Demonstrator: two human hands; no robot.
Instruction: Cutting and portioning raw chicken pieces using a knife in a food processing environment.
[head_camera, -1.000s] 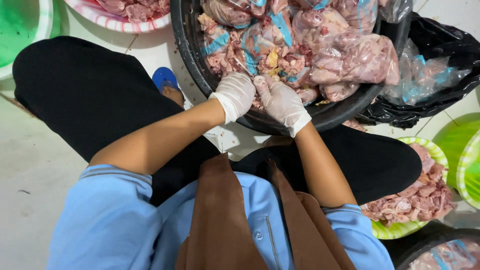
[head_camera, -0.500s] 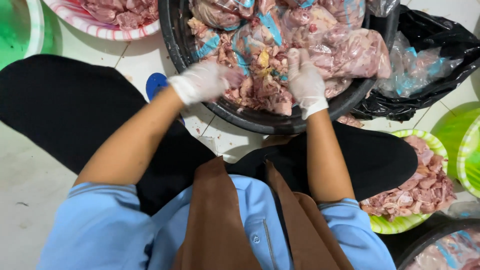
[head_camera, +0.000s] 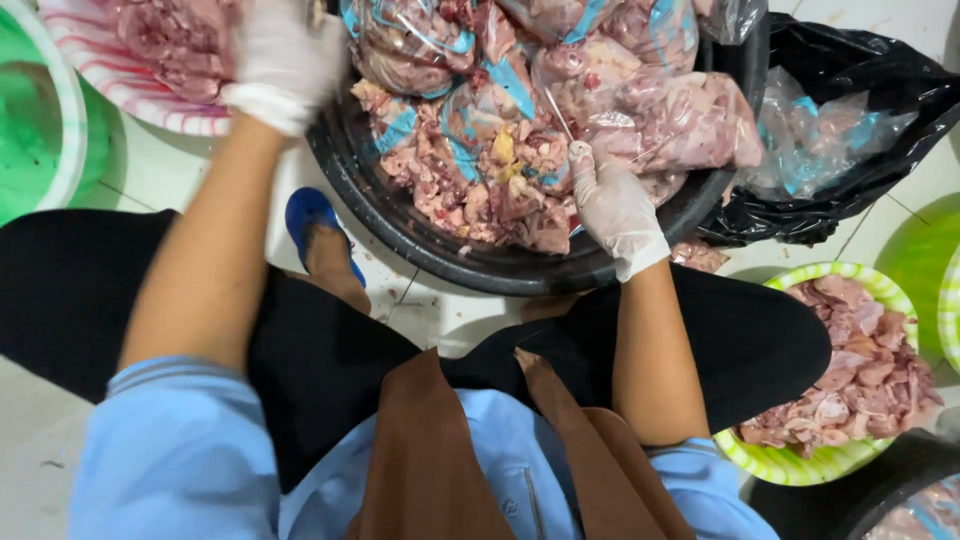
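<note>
A big black basin (head_camera: 420, 235) in front of my knees holds raw pink meat pieces (head_camera: 500, 175) and clear plastic bags of meat (head_camera: 660, 110) with blue print. My right hand (head_camera: 615, 210), in a white glove, rests over the basin's near rim with its fingertips pinched on a thin pale stick (head_camera: 560, 115) above the meat. My left hand (head_camera: 285, 55), also gloved and blurred, is raised at the basin's left edge beside a pink-striped plate of meat (head_camera: 150, 100). What it holds is not visible.
A green-and-white striped plate of meat (head_camera: 800, 465) sits by my right knee. A black bag (head_camera: 870, 60) of used plastic bags lies at the upper right. A green basin (head_camera: 35, 120) stands at far left, a blue slipper (head_camera: 310, 215) by the basin, and another dark tub (head_camera: 880, 500) at bottom right.
My left hand has swung up and left, away from the meat toward the pink-striped plate. My right hand stays at the basin's near rim, now pinching at the meat.
</note>
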